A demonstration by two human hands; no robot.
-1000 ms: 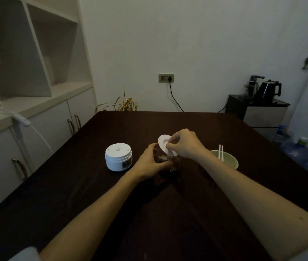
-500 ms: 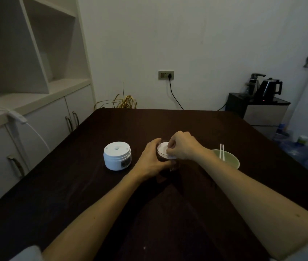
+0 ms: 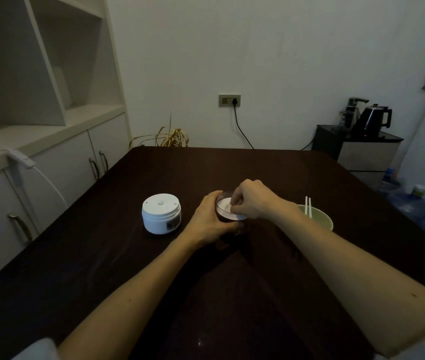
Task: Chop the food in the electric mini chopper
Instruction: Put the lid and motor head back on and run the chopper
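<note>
Middle of the frame, on the dark table [image 3: 232, 294]: the left hand [image 3: 210, 222] is wrapped around the side of the clear chopper bowl [image 3: 228, 224], fingers curled tight on it. The right hand [image 3: 251, 200] sits on top, fingertips pinched together on the white inner lid [image 3: 225, 207], which lies flat across the bowl's mouth. Can't see what's inside the bowl, it's too dark and the hands cover most of it.

Just left of the left hand stands the white motor unit [image 3: 161, 213], upright, not touching anything. To the right, near the right forearm, there's a pale green bowl [image 3: 320, 220] with white chopsticks [image 3: 308, 207] resting across it.
</note>
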